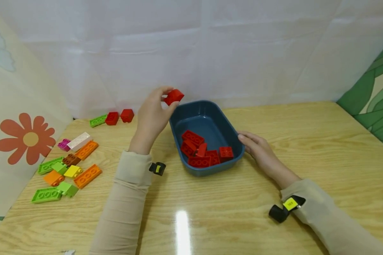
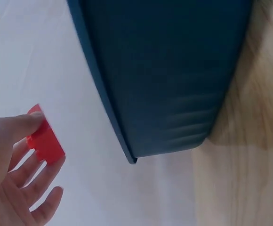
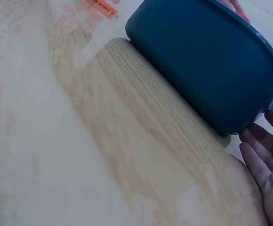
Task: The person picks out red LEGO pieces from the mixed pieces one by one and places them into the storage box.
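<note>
My left hand point(image 1: 153, 113) pinches a small red brick point(image 1: 173, 96) between thumb and fingertips, raised just over the left rim of a dark blue tub point(image 1: 182, 117). The left wrist view shows the same red brick point(image 2: 44, 140) at my fingertips beside the tub's outer wall point(image 2: 174, 84). Several red bricks point(image 1: 204, 150) lie in the tub's near end. My right hand point(image 1: 258, 147) lies flat on the table with straight fingers touching the tub's right side; in the right wrist view its fingers point(image 3: 263, 150) meet the tub wall point(image 3: 207, 61).
A scatter of green, orange, yellow, brown, pink and white bricks point(image 1: 70, 166) lies at the table's left. Two red bricks point(image 1: 119, 117) and a green one point(image 1: 98, 120) sit by the back wall. Walls close in at the left and back.
</note>
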A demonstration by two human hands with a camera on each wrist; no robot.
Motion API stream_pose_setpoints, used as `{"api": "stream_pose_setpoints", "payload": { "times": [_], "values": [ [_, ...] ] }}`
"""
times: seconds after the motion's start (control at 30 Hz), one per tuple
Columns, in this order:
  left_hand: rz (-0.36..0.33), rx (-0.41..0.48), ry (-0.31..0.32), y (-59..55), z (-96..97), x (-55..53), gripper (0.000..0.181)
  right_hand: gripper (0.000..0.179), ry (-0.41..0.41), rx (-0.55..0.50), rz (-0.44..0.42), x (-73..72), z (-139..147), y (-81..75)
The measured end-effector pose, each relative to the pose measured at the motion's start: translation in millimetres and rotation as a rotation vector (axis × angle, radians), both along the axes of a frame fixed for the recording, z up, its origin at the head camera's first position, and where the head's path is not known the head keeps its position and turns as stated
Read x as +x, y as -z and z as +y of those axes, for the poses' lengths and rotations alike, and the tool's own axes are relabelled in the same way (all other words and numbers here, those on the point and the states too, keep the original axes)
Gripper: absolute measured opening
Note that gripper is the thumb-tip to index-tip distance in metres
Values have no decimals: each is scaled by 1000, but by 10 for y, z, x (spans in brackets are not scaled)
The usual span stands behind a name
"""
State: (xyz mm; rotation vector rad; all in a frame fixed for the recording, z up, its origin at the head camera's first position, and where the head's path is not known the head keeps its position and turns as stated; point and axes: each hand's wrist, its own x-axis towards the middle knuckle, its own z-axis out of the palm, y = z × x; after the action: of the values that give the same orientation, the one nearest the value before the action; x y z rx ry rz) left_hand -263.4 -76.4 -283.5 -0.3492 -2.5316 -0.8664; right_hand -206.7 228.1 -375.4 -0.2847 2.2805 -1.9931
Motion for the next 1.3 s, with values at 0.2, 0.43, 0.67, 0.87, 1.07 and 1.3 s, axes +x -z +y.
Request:
{"api": "stream_pose_setpoints", "payload": {
  "times": [0.2, 0.43, 0.67, 0.87, 1.07, 1.3],
  "values": [
    [8, -94, 38, 56, 6, 25, 45, 59, 1, -13, 13, -2, -3, 1],
    [-78, -221, 146, 61, 40, 27, 43, 60, -10, -6, 5, -11, -23, 13],
    [-142, -394, 222, 53, 36, 23, 40, 57, 4, -51, 10, -8, -20, -1],
    [-113, -485, 223, 131, 50, -3, 36, 57, 8, -79, 12, 5, 0, 3],
    [-11, -586, 204, 236, 62, -33, 32, 59, -4, -48, 17, 1, 12, 10],
    [-94, -622, 182, 251, 106, -19, 32, 60, 0, -47, 9, 2, 1, 7]
  ]
}}
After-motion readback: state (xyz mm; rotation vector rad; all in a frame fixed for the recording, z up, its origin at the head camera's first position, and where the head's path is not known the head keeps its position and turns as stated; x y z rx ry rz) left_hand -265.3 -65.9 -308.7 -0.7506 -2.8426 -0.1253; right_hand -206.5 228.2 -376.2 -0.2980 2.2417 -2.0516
